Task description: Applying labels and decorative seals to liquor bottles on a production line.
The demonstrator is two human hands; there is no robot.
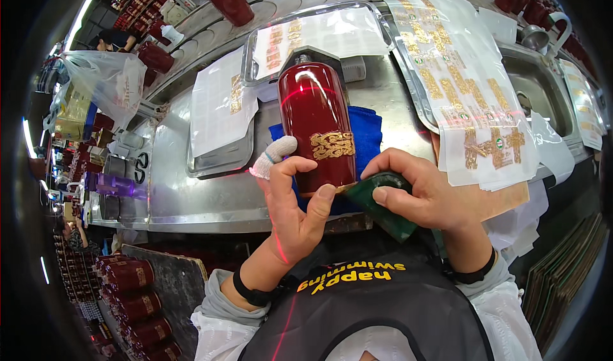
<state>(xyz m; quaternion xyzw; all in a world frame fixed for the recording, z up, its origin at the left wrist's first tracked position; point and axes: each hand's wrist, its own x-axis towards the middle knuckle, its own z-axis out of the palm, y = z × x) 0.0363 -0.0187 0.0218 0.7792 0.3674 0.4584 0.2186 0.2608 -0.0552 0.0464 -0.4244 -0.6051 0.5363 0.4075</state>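
Observation:
A dark red glossy bottle [316, 121] with a gold ornament on its side lies on a blue cloth [369, 134] on the steel bench. My left hand [290, 201] grips its near end, thumb on the bottom edge; the forefinger wears a white cloth cot. My right hand [424, 192] presses a dark green flexible scraper [383, 208] against the bottle's lower right edge. A red laser line crosses the bottle and my left wrist.
Sheets of gold decals [463, 83] lie on trays to the right and behind. A steel sink [543, 90] is at far right. More red bottles [131, 297] are stacked at lower left and along the back conveyor [230, 0]. A clear plastic bag [108, 77] sits at left.

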